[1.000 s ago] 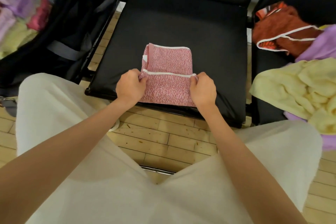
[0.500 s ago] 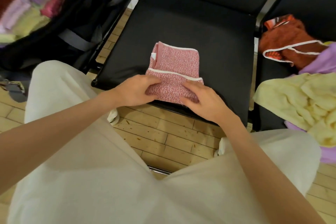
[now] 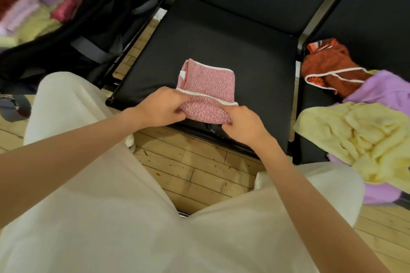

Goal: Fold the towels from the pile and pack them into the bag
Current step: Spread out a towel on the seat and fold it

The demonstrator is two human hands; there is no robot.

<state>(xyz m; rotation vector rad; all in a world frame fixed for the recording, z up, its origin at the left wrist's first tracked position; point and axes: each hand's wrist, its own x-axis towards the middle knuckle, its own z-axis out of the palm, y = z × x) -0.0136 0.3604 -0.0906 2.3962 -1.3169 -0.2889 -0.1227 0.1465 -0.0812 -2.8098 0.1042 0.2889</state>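
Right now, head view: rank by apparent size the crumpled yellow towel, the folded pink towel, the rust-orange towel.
1. Crumpled yellow towel, largest, though nearest the camera and cropped.
2. Folded pink towel and rust-orange towel: similar; orange partly hidden, unranked.

Left arm: bare forearm, entering from the lower left, angled up and to the right. Left hand (image 3: 160, 107): back facing the camera, fingers curled inward, thumb tucked below, gripping the near left corner of the pink towel (image 3: 206, 86)

Right arm: bare forearm, entering from the lower right, angled up and to the left. Right hand (image 3: 243, 125): knuckles up, fingers bent down and pinching the near right edge of the same towel

Both hands near each other, not touching; legs in pale trousers below
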